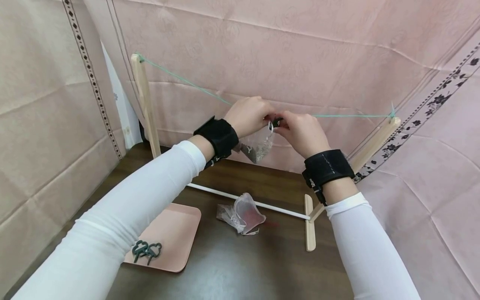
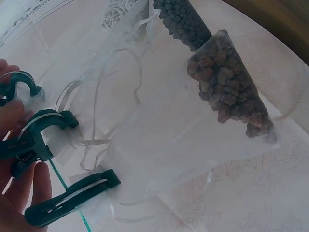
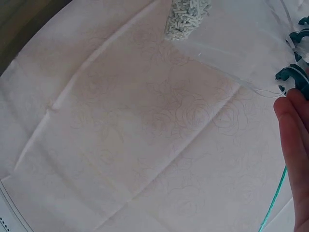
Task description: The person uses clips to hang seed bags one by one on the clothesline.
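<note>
In front of the backdrop, both hands meet at a green string (image 1: 191, 82). My left hand (image 1: 252, 116) has its fingers curled there; the left wrist view shows them around a green plastic clip (image 2: 43, 130). Close beside it, my right hand (image 1: 301, 130) pinches another dark green clip (image 1: 277, 122) between thumb and fingers. Sheer drawstring bags hang under the hands. One holds reddish-brown stones (image 2: 227, 82), one dark granules (image 2: 181, 21), another white pellets (image 3: 188, 17). A further clip (image 2: 72, 198) sits on the string. The hands partly hide the bag tops.
Wooden posts (image 1: 144, 100) (image 1: 376, 141) carry the string, joined low by a white rod (image 1: 217, 192). On the brown table (image 1: 232, 266) lie sheer bags (image 1: 247, 214), one with reddish contents. A pink tray (image 1: 176, 225) at left holds two green clips (image 1: 146, 251).
</note>
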Demonstrator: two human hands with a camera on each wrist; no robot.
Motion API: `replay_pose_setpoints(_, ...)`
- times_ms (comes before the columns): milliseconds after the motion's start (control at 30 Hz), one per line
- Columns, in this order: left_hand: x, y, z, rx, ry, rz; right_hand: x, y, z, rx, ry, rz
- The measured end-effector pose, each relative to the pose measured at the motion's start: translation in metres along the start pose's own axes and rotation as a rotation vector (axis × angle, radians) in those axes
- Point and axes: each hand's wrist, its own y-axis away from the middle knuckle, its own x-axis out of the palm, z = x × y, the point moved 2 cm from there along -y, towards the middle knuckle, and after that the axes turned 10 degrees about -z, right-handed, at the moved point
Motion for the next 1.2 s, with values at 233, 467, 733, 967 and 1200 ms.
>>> replay_pose_setpoints(233, -0.004, 0.004, 0.002, -0.007, -0.026, -0.023, 0.002, -0.004, 0.001, -0.023, 0.019, -0.001)
replay_pose_setpoints(467, -0.005, 0.005, 0.0, 0.007, -0.039, -0.052, 0.002, -0.004, 0.005, -0.002, 0.035, 0.028)
replay_pose_setpoints(733, -0.001, 0.008, -0.003, 0.025, -0.041, -0.065, 0.005, 0.001, 0.004, 0.02, 0.049, 0.021)
replay_pose_setpoints(967, 0.002, 0.01, -0.005, 0.045, -0.091, -0.1, 0.005, 0.008, 0.002, 0.025, 0.049, 0.028)
replay_pose_setpoints(1200, 0.001, 0.013, -0.007, 0.055, -0.182, -0.107, 0.004, 0.014, -0.002, 0.034, 0.068, 0.021)
